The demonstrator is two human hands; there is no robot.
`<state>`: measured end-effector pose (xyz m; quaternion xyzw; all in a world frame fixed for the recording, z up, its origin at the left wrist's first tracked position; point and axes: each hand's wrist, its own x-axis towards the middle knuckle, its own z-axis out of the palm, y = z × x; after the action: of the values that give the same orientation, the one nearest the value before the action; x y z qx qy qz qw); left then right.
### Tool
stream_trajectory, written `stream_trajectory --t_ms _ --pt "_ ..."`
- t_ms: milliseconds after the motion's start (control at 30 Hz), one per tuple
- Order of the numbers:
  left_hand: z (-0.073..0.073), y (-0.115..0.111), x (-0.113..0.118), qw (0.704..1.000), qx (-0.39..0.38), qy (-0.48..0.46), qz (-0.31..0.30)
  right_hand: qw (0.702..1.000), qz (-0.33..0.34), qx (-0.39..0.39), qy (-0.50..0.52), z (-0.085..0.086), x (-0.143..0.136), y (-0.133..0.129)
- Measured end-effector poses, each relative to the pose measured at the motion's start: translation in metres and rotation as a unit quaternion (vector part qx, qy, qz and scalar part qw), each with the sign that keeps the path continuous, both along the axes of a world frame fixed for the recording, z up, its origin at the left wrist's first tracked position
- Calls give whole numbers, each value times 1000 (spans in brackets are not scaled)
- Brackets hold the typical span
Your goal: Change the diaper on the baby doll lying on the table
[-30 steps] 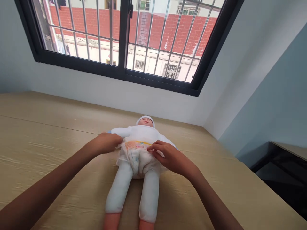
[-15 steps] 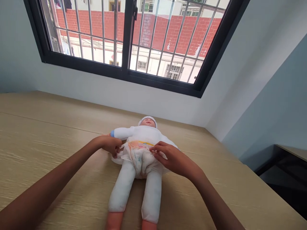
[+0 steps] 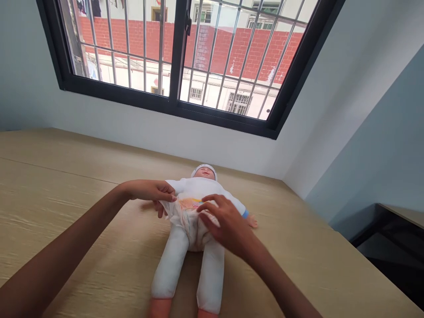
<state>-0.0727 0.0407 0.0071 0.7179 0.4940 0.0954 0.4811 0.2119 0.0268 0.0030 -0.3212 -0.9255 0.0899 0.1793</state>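
While the baby doll lies on its back on the wood-grain surface, its capped head toward the centre of the frame and its legs running down to the bottom edge, I have the disposable diaper sitting mid-frame across its hips. The doll's long axis runs nearly upright in my view, and the diaper's waist edge crosses it roughly at right angles. What matters to me is how the two hands sit about that edge: the left hand is at its left end, the right hand above the front panel's right half, so the diaper's middle lies between them, nearer the right fingertips. I read the left grip as a closed pinch, thumb and forefinger on the thin white side of the diaper, the other fingers curled beneath. That wrist bends over, its forearm slanting in from the lower left. The right hand is loosely open, palm down, fingers bent and a little apart, with nothing I can see held in it; its forearm rises from the lower right. From this angle I can't tell whether those fingertips touch the panel or hover just above it.
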Motion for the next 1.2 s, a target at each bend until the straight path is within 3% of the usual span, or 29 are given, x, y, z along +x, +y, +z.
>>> stream_trajectory --t_ms 133,233,367,500,733,967,1100,1200 --pt "-1 -3 16 999 14 -13 28 998 66 -14 -7 -5 -40 -13" --pt "0 -2 17 997 58 -2 60 997 70 -34 -20 -5 -56 -10" --pt "0 1 5 993 84 38 68 996 45 -76 -14 0 -53 -1" --pt "-11 5 -4 994 57 93 27 992 37 -122 6 5 -44 2" --pt "-33 14 7 992 2 112 -51 987 26 -151 39 7 -41 8" --pt "-14 11 -19 997 20 53 -61 995 -36 -88 34 1 -44 9" --pt "0 5 -36 997 46 31 -48 998 -58 -26 2 -12 -54 11" --pt "6 2 -34 997 63 22 -30 998 -59 12 -20 -23 -62 10"
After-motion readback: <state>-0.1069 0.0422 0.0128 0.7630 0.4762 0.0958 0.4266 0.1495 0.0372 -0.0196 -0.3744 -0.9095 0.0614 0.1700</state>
